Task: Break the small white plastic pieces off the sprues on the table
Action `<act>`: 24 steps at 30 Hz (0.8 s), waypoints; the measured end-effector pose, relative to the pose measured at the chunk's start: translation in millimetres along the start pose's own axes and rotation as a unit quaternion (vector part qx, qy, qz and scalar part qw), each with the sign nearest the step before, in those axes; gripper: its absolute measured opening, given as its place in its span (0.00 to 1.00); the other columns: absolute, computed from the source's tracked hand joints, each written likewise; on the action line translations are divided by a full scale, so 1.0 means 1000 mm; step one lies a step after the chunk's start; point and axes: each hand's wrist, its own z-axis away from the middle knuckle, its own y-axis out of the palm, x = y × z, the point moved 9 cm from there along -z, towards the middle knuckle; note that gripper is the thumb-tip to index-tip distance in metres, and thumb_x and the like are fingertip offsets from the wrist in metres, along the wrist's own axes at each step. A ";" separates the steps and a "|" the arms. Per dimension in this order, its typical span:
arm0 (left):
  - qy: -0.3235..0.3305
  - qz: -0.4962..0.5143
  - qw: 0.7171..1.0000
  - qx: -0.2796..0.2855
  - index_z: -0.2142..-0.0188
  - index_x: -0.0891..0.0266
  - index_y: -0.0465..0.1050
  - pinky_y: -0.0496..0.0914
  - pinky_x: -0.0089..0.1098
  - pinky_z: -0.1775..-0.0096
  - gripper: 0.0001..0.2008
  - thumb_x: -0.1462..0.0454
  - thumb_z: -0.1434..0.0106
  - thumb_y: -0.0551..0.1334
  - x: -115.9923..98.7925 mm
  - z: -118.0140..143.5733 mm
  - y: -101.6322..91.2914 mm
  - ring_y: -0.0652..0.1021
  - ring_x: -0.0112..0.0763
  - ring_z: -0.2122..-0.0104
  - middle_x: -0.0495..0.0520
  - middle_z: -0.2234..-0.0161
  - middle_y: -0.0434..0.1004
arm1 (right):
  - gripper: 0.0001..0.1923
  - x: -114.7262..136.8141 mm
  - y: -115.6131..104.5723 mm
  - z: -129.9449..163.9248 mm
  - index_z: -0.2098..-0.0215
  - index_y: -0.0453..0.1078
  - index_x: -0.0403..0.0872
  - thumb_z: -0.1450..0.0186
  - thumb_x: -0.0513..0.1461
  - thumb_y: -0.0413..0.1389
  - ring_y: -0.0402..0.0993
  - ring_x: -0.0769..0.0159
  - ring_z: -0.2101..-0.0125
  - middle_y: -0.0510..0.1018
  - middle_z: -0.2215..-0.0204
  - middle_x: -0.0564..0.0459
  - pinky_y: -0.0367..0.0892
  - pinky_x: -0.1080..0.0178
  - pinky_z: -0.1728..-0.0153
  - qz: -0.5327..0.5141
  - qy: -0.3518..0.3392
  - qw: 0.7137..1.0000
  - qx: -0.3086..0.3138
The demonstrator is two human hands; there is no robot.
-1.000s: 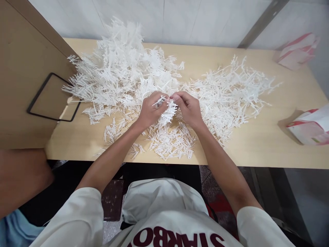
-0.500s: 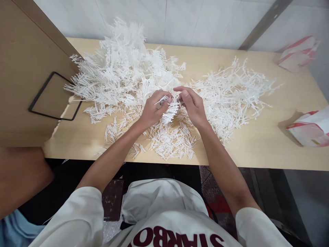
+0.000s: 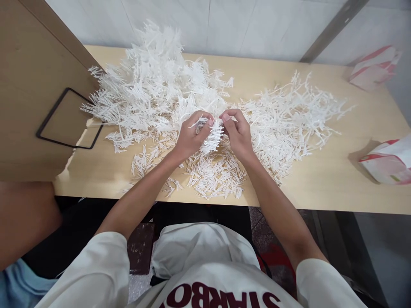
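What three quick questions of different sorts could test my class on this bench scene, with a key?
1. True or false: both hands hold the same white plastic comb-like piece.
2. Multiple choice: the small loose white sticks lie mostly (A) on the near table edge below the hands, (B) inside the black frame, (C) on the red and white bags.
3. Fill in: the tallest white heap lies to the person's ____.

Key
1. True: the left hand and right hand pinch the comb-like piece between them.
2. A: the loose sticks lie on the table.
3. Left: the tall heap.
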 end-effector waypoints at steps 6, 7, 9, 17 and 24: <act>0.058 -0.044 0.997 0.013 0.63 0.56 0.70 0.69 0.36 0.57 0.20 0.46 0.33 0.50 -0.011 0.000 0.003 0.76 0.32 0.61 0.53 0.63 0.77 | 0.17 0.020 -0.007 -0.001 0.64 0.67 0.52 0.37 0.55 0.53 0.70 0.72 0.70 0.73 0.67 0.57 0.67 0.65 0.69 0.091 -0.078 0.992 0.027; 0.066 -0.048 0.997 0.016 0.62 0.56 0.70 0.69 0.36 0.56 0.20 0.46 0.33 0.49 -0.013 0.000 0.004 0.75 0.32 0.61 0.53 0.63 0.77 | 0.17 0.021 -0.007 -0.001 0.65 0.68 0.51 0.37 0.55 0.54 0.69 0.72 0.69 0.73 0.67 0.57 0.66 0.65 0.69 0.107 -0.085 0.990 0.035; 0.077 -0.055 0.995 0.020 0.62 0.56 0.70 0.69 0.36 0.56 0.20 0.47 0.33 0.49 -0.014 0.001 0.005 0.75 0.32 0.60 0.52 0.63 0.77 | 0.16 0.022 -0.006 -0.001 0.67 0.68 0.51 0.37 0.54 0.55 0.69 0.72 0.69 0.73 0.67 0.57 0.65 0.65 0.68 0.128 -0.094 0.986 0.049; 0.049 -0.013 0.997 0.060 0.63 0.57 0.71 0.69 0.35 0.59 0.22 0.45 0.34 0.50 -0.012 0.000 0.012 0.75 0.31 0.63 0.52 0.64 0.77 | 0.17 0.014 0.002 0.001 0.67 0.64 0.50 0.31 0.53 0.46 0.63 0.71 0.71 0.67 0.72 0.57 0.62 0.64 0.68 0.113 -0.076 0.985 0.102; -0.036 0.039 0.998 0.027 0.63 0.55 0.70 0.67 0.31 0.69 0.20 0.44 0.36 0.53 0.014 -0.002 0.007 0.74 0.26 0.71 0.48 0.70 0.72 | 0.22 0.006 -0.006 -0.003 0.69 0.63 0.50 0.33 0.57 0.44 0.67 0.71 0.72 0.69 0.72 0.56 0.68 0.62 0.68 -0.003 -0.026 0.998 0.056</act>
